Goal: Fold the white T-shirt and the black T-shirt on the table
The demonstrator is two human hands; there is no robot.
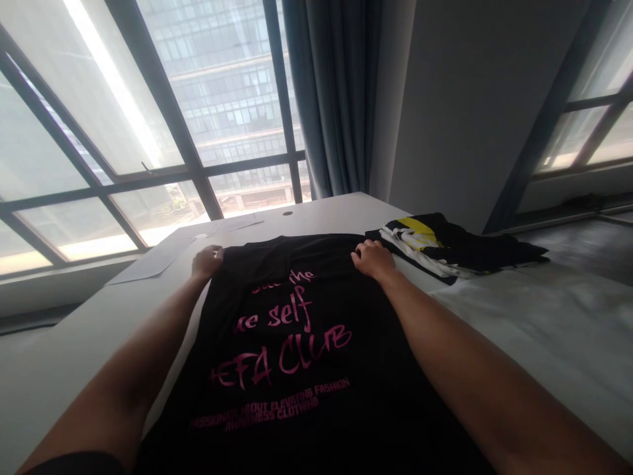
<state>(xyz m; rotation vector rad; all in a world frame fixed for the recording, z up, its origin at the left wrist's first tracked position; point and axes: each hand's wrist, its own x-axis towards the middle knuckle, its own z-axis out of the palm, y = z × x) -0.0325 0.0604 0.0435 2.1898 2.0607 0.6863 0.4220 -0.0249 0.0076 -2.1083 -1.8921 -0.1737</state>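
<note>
A black T-shirt [297, 369] with pink lettering lies spread on the white table [64, 356], running away from me. My left hand [206, 261] pinches the shirt's far left corner. At the far right corner my right hand [374, 258] grips the cloth with curled fingers. Both arms stretch out along the shirt's sides.
Folded black garments with a yellow and white print [445, 249] are stacked just right of my right hand. A sheet of paper [153, 262] lies on the table's far left. Large windows [148, 132] and a grey curtain [336, 99] stand behind the table.
</note>
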